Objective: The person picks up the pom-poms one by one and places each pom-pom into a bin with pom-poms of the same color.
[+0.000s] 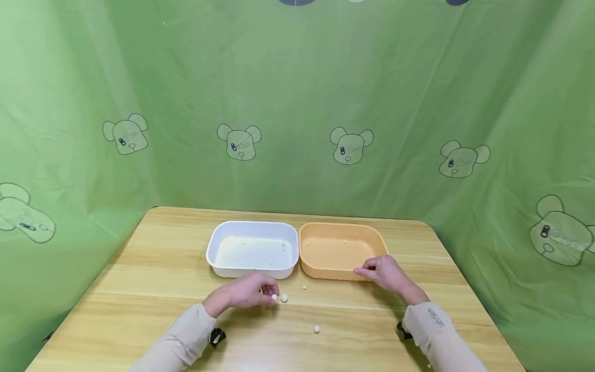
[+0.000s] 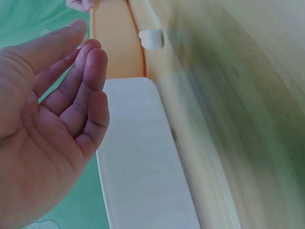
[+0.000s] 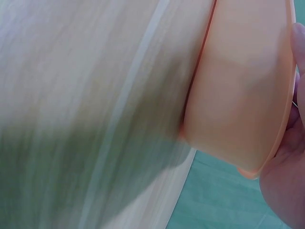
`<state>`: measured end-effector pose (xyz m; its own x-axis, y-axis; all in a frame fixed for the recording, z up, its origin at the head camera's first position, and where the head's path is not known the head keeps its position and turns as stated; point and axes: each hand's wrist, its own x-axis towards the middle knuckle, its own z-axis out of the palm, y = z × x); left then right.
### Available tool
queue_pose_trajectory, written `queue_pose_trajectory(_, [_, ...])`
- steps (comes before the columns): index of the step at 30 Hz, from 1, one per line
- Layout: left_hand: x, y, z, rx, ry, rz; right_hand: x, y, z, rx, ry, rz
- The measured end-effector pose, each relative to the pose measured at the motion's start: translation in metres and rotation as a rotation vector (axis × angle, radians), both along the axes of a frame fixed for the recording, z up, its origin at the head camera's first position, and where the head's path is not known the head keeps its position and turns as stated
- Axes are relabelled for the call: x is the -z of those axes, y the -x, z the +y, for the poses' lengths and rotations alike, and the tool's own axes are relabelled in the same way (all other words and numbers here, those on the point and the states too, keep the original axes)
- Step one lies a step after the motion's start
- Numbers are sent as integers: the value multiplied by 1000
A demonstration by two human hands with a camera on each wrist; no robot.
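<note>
In the head view my left hand point(image 1: 251, 290), low over the table in front of the white plastic bin point(image 1: 225, 270), pinches a small white ball point(image 1: 274, 297) between thumb and fingertips. The left wrist view mostly hides that ball behind the fingers. Close beside it, another white ball point(image 1: 284, 298) lies on the wood. My right hand point(image 1: 385, 272) holds the near rim of the orange plastic bin point(image 1: 325, 273) toward its right corner. In the right wrist view the thumb point(image 3: 299, 45) lies at the rim, with other fingers partly hidden behind it.
The bins stand side by side on a wooden table point(image 1: 162, 248). Several tiny pale pieces lie in the white bin and two in the orange one. A tiny ball point(image 1: 304, 287) and a larger white ball point(image 1: 316, 328) are on the table. A green curtain point(image 1: 288, 191) hangs behind.
</note>
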<state>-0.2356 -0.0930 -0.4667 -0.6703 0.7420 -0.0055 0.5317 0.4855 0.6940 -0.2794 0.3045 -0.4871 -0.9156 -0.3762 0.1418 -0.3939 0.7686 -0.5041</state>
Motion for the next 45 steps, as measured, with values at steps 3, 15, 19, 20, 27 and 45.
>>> queue_pose_trajectory(3, [-2,1,2,-6,-35,35,0,0,1,2,2,4])
queue_pose_trajectory(15, [-12,6,13,-96,-143,66,-3,-2,-1,-3,4,-13])
queue_pose_trajectory(19, [-14,10,17,-112,-175,73,-2,-2,-1,0,2,-17])
queue_pose_trajectory(20, [-15,11,18,-115,-181,75,-2,-2,-1,1,0,-18])
queue_pose_trajectory(27, [-21,19,27,-145,-209,139,-1,-2,0,6,2,-27])
queue_pose_trajectory(45, [-28,35,55,-314,-266,182,-2,-1,-1,6,-5,-21])
